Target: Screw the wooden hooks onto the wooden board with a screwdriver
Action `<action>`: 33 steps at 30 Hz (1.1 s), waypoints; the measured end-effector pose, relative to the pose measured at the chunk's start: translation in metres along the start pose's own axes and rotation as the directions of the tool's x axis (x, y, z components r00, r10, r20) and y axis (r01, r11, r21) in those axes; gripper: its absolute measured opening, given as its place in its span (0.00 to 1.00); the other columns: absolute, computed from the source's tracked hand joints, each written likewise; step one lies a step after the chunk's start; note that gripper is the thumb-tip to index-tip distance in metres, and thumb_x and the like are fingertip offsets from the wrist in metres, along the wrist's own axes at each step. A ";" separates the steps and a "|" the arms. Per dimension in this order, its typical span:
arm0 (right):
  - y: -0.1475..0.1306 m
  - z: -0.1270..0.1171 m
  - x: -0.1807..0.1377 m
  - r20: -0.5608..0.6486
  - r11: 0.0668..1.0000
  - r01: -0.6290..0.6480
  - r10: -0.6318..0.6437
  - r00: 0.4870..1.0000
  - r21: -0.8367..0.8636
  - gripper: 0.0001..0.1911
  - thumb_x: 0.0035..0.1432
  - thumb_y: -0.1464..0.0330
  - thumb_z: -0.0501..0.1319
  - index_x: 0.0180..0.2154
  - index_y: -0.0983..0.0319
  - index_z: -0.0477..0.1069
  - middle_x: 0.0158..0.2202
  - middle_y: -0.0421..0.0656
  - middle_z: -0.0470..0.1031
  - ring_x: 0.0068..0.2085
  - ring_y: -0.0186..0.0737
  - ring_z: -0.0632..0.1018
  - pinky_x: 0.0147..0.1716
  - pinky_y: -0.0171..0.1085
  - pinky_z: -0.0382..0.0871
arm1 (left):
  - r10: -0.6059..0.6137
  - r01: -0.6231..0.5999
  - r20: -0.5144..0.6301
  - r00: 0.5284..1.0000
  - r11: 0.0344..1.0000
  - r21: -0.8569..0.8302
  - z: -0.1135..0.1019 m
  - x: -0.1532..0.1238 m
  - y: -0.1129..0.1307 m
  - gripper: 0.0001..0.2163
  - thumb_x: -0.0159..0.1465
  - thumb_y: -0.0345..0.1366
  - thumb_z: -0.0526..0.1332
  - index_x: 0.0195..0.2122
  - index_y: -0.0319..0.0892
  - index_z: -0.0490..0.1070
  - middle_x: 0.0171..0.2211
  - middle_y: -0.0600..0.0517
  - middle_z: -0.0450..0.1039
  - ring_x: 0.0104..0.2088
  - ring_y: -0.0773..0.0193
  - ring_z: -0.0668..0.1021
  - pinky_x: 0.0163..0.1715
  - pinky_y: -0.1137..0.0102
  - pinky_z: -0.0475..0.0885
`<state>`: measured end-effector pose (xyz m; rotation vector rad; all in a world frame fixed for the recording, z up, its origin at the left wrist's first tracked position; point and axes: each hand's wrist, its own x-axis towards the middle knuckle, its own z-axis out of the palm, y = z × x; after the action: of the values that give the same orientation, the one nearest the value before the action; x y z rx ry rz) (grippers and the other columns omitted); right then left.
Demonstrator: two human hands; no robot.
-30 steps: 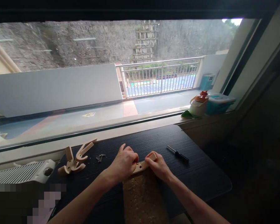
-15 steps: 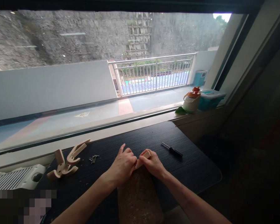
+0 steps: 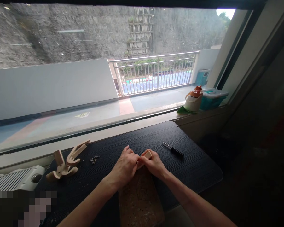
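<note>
Both my hands meet over the far end of a brown cork board [image 3: 139,198] lying on a black ribbed table [image 3: 198,170]. My right hand [image 3: 153,164] is closed around a pale wooden hook piece [image 3: 147,154], of which only the tip shows. My left hand [image 3: 125,167] is curled with its fingers pinched against the same piece where the hands touch. A black screwdriver [image 3: 173,149] lies to the right of my right hand. A small pile of screws [image 3: 94,159] lies left of my left hand.
Two or three more pale wooden hook pieces [image 3: 66,162] lie at the table's left end, beside a white ribbed appliance [image 3: 14,179]. On the windowsill at the right stand a white and orange pot [image 3: 194,101] and a teal lidded box [image 3: 212,97]. A large window runs behind.
My hands have closed in on each other, covering most of the wooden piece. The view has shifted slightly to the right and up.
</note>
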<state>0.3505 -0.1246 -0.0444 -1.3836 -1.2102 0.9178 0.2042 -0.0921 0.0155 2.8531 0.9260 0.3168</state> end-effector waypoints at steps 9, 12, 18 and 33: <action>0.000 0.000 -0.001 -0.007 1.000 -0.010 0.010 1.000 -0.006 0.04 0.46 0.69 0.57 0.23 0.62 0.66 0.20 0.36 0.66 0.23 0.30 0.65 0.23 0.30 0.60 | -0.061 0.062 0.031 0.998 0.997 -0.034 -0.005 0.003 0.003 0.09 0.58 0.29 0.55 0.23 0.42 0.70 0.22 0.54 0.71 0.33 0.64 0.73 0.59 0.52 0.53; -0.001 0.000 -0.001 -0.008 1.000 -0.011 0.011 1.000 -0.006 0.04 0.46 0.68 0.57 0.23 0.62 0.66 0.20 0.36 0.65 0.22 0.30 0.65 0.23 0.30 0.59 | -0.068 0.069 0.036 0.997 0.997 -0.038 -0.008 0.001 0.001 0.09 0.58 0.30 0.55 0.23 0.43 0.70 0.23 0.54 0.72 0.33 0.64 0.73 0.59 0.52 0.52; -0.003 -0.001 -0.001 -0.015 1.000 -0.014 0.014 1.000 -0.003 0.04 0.46 0.68 0.57 0.24 0.62 0.66 0.20 0.35 0.64 0.22 0.30 0.64 0.22 0.30 0.59 | -0.085 0.087 0.047 0.995 0.996 -0.031 -0.009 -0.002 -0.002 0.09 0.57 0.29 0.55 0.24 0.43 0.73 0.24 0.54 0.73 0.36 0.63 0.73 0.58 0.52 0.52; -0.009 -0.003 -0.002 0.014 0.999 -0.037 0.037 0.999 -0.036 0.04 0.46 0.68 0.57 0.24 0.62 0.67 0.20 0.35 0.65 0.23 0.30 0.65 0.23 0.30 0.59 | -0.051 0.051 0.068 0.996 0.999 0.000 -0.007 -0.003 0.000 0.09 0.59 0.30 0.55 0.27 0.45 0.74 0.26 0.53 0.74 0.37 0.61 0.73 0.57 0.49 0.51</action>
<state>0.3508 -0.1278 -0.0352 -1.4341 -1.2205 0.9372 0.1999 -0.0936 0.0218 2.8145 0.9834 0.2138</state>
